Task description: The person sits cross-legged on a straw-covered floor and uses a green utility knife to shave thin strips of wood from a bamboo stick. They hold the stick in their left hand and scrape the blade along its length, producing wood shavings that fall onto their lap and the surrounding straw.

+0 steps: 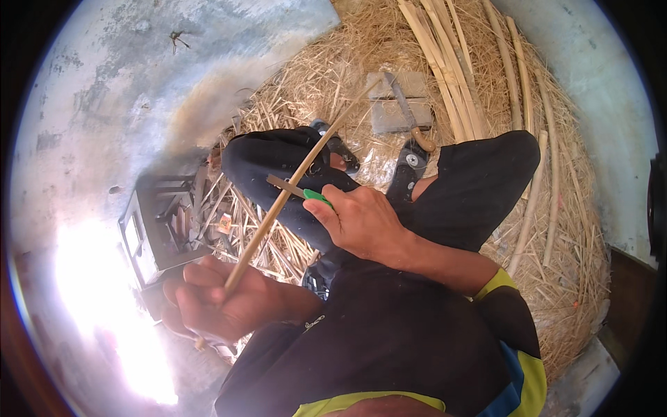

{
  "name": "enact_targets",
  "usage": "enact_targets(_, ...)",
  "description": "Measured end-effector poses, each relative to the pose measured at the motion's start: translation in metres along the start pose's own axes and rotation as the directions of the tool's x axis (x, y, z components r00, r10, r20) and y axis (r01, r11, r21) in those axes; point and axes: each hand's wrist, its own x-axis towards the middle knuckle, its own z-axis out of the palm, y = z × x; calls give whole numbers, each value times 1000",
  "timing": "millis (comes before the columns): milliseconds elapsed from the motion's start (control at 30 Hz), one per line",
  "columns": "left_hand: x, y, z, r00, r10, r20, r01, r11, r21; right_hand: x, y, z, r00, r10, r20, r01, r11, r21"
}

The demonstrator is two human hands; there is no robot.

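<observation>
A long, thin bamboo strip (pixel 267 224) slants from my left hand up toward the bricks on the floor. My left hand (pixel 226 299) is closed around its lower part, and a short end pokes out below the fist. In my right hand (pixel 365 221) is a small knife (pixel 318 198) with a green handle, fingers wrapped round it. Its narrow blade lies across the strip at about mid-length, seemingly touching it. Beyond my feet, a larger knife (pixel 423 140) with a curved wooden handle rests against grey bricks (pixel 397 117).
Split bamboo lengths (pixel 445 69) lie beyond my right foot, with longer poles (pixel 535 194) along the right. Straw-like shavings (pixel 313 76) cover much of the floor. On the left stand a dark box-like frame (pixel 156 240) and a pale, worn wall (pixel 104 125). My bent knees flank the work.
</observation>
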Motion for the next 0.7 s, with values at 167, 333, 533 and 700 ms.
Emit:
enact_targets(167,-7,5,1,999,-40,-14,39,998,-47,-14,-18,0,999,-45,-18,45,999,2)
enact_targets(333,-6,0,-2,999,25,43,-25,1000,-2,4,10,-9,998,58,-17,-60,988,-140)
enact_targets(533,-2,3,2,1000,-6,2,6,1000,-20,17,20,-7,997,79,18,-76,986,-147)
enact_targets(700,3,-5,-6,999,-24,-29,23,999,-49,12,9,-1,996,29,79,-26,999,-31)
